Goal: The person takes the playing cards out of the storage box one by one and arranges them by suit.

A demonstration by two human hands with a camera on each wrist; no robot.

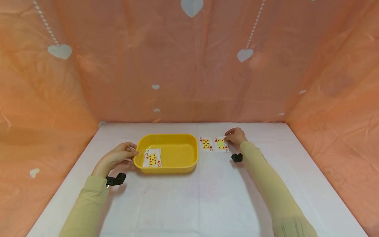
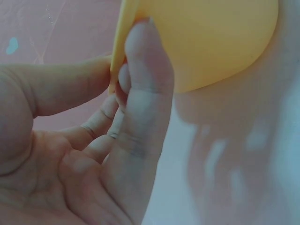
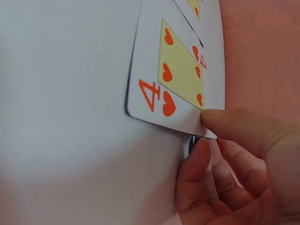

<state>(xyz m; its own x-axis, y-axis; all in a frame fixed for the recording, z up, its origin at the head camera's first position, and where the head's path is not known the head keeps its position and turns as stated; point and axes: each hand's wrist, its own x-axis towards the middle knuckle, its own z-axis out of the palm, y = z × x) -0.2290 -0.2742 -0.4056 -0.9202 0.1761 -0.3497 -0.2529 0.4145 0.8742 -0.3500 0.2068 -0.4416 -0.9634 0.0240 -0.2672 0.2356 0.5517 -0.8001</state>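
Observation:
My left hand (image 1: 117, 155) pinches the left rim of a yellow plastic tray (image 1: 179, 154), thumb on one side of the wall and fingers on the other; the left wrist view shows this grip up close. Inside the tray at the left lies a diamonds card (image 1: 152, 159), overlapping another card mostly hidden under it. To the tray's right, my right hand (image 1: 236, 136) holds the four of hearts (image 3: 180, 70) at its edge. The thumb lies on the card's face, with the index finger under the edge. Just left of it is an eight of hearts (image 1: 206, 144), face up.
A white cloth (image 1: 177, 204) covers the table. Orange curtains (image 1: 189, 65) with white hearts hang behind and on both sides. A black wrist mount (image 1: 116, 179) sits on the left wrist, and another black mount (image 1: 237, 158) on the right.

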